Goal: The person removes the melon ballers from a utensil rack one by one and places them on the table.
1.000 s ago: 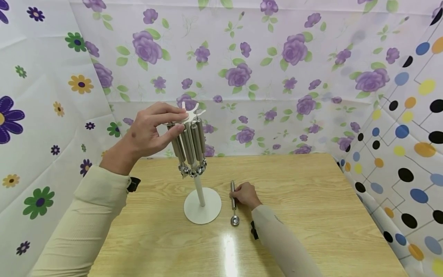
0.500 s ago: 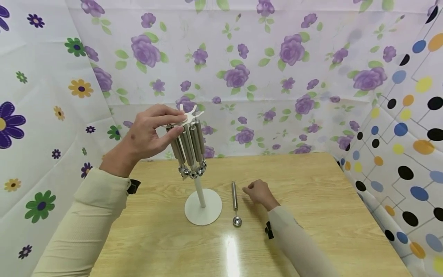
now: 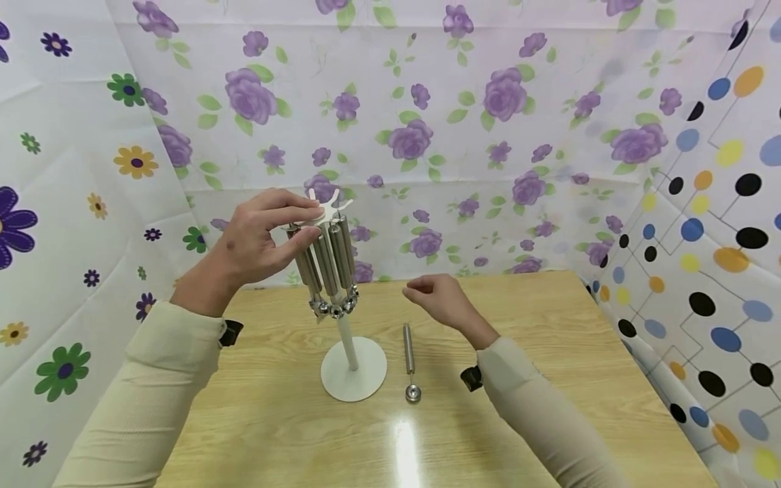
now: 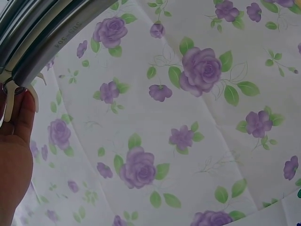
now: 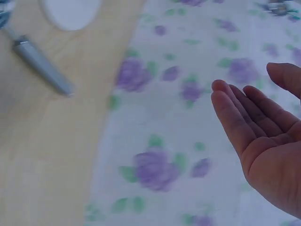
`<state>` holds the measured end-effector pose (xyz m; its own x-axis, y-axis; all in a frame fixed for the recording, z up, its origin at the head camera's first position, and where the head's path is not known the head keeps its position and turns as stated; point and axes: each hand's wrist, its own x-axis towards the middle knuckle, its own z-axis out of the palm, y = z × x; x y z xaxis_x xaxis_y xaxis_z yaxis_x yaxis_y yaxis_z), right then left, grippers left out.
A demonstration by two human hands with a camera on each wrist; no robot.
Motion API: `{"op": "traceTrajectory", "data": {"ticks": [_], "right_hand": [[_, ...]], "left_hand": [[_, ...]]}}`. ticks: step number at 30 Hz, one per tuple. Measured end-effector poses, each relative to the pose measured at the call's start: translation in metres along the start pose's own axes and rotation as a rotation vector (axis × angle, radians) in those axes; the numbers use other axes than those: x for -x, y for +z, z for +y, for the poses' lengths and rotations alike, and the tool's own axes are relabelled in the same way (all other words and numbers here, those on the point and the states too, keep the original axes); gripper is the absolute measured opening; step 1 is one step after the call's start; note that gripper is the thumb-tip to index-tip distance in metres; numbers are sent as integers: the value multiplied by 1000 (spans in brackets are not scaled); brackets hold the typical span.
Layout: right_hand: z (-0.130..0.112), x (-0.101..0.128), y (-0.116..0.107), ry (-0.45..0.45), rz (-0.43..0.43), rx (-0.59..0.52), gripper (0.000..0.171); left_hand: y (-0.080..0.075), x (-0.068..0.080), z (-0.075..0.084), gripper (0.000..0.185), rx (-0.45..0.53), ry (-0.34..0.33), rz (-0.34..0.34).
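Gripping the white rack's (image 3: pixel 332 205) top, left hand (image 3: pixel 256 237) is pinching | right hand (image 3: pixel 436 301) hovering empty, loosely curled, above the scoop (image 3: pixel 409 359) lying right of rack

Beside the left hand (image 3: pixel 256 237), silver scoops (image 3: pixel 326 261) hang on a white stand (image 3: pixel 354 369); below the right hand (image 3: pixel 436 301) lies a silver scoop (image 3: pixel 409 359) on the pale wood-grain table (image 3: pixel 549 379); behind, purple-rose white cloth (image 3: pixel 488 135); cream sleeves (image 3: pixel 152 393)

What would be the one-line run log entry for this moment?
left hand: holds top of spoon rack | right hand: empty, raised over table | loose spoon: flat beside rack base
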<state>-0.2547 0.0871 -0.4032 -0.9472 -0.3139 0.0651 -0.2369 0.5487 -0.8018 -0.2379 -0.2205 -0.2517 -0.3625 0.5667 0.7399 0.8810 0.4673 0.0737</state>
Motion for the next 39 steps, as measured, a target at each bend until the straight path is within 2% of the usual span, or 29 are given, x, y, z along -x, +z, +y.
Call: {"op": "traceTrajectory", "data": {"ticks": [7, 13, 24, 28, 39], "right_hand": [[-50, -4, -15, -150, -11, -50, 38], [-75, -11, -15, -252, -43, -82, 38], [-101, -29, -3, -370, -104, -213, 39], [-104, -33, 0, -405, -108, -240, 38], [-107, -36, 5, -376, -103, -241, 34]], "left_hand": [[0, -2, -2, 57, 3, 43, 4], [1, -3, -4, 57, 33, 58, -10], [-1, -3, -3, 58, 16, 47, 8], [0, -5, -2, 58, 18, 45, 6], [-1, -2, -1, 58, 37, -3, -5]]}}
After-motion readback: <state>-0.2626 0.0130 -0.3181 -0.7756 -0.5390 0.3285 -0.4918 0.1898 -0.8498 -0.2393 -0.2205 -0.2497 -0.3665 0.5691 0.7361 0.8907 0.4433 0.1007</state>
